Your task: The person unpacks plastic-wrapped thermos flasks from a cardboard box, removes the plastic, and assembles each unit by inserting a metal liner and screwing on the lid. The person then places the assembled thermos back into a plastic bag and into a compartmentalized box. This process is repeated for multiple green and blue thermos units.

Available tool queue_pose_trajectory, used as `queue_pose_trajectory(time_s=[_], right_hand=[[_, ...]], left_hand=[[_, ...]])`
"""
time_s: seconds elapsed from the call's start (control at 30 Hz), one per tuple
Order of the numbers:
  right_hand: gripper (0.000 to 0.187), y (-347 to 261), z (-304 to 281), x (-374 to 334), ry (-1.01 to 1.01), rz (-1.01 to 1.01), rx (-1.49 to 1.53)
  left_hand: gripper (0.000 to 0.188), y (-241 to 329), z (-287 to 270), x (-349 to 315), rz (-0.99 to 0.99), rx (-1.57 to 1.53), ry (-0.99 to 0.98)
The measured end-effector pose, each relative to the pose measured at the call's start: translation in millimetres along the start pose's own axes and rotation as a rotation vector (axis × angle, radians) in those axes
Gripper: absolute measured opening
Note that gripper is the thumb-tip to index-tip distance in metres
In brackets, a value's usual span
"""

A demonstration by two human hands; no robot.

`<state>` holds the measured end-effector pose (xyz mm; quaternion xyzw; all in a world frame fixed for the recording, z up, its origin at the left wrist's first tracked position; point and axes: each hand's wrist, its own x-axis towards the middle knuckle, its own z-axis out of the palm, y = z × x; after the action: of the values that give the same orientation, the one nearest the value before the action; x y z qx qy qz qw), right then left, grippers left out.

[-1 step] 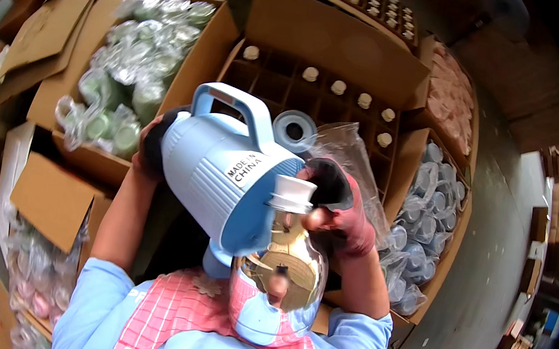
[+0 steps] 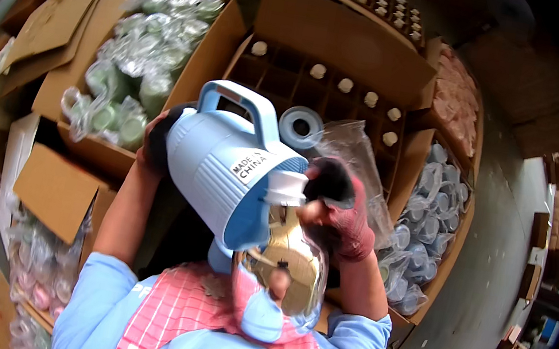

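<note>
A light blue thermos jug shell [image 2: 219, 157] with ribbed sides and a handle lies tilted before my chest, its open bottom facing right and toward me. My left hand [image 2: 161, 136], in a dark glove, is closed around its far left end. My right hand [image 2: 343, 215], in a red and black glove, is closed at the neck of a mirrored glass vacuum liner [image 2: 293, 269]. A white collar [image 2: 287, 187] sits on that neck, beside the shell's opening. Some right fingers are hidden behind the neck. Beyond the shell is a light blue ring [image 2: 300, 128].
A divided carton [image 2: 281, 75] holds several white-capped liners ahead. Clear plastic bags [image 2: 362, 166] lie over its right part. Left stands a carton of bagged green parts [image 2: 144, 52]; right, one of bagged bluish cups [image 2: 430, 200]. Pink parts [image 2: 454, 100] fill a carton farther right.
The liner's white collar has moved slightly left, closer to the shell's opening, with my right hand. Surrounding cartons appear shifted a little in the view.
</note>
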<state>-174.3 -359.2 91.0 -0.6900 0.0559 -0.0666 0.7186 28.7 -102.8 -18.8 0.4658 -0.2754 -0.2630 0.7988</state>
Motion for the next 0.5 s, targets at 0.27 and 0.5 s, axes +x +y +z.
queue_pose_trajectory(time_s=[0.27, 0.5], right_hand=[[0.02, 5.6, 58.5, -47.6, 0.552, -0.377, -0.097], [0.038, 28.2, 52.9, -102.0, 0.414, -0.269, -0.293]], left_hand=[[0.043, -11.7, -3.8, -65.4, -0.009, 0.241, -0.078], [0.039, -24.3, -4.9, -96.3, -0.401, -0.566, 0.246]])
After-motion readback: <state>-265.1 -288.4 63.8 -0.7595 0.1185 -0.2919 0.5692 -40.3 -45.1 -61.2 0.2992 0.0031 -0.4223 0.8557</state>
